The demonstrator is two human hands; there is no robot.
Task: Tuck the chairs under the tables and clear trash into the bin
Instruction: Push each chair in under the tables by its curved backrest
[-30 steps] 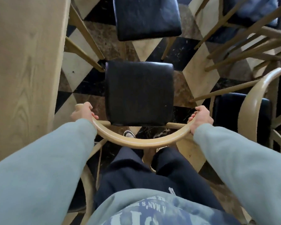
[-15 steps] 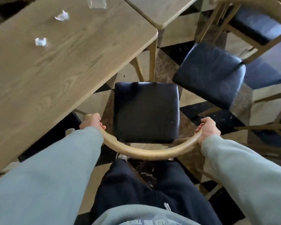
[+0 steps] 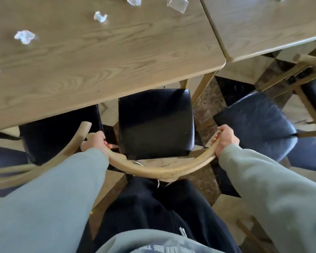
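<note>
Left hand point(image 3: 94, 141) and right hand point(image 3: 225, 138) each grip the chair point(image 3: 155, 123) backrest ends; seat front just under the table point(image 3: 102, 57) edge; risk: neighbouring chair point(image 3: 62, 128), just left, snagging backrests if pushed skewed.

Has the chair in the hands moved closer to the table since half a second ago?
Yes. The chair seat has gone forward: its front edge now sits at the table edge, where earlier a gap of floor showed between them.
</note>
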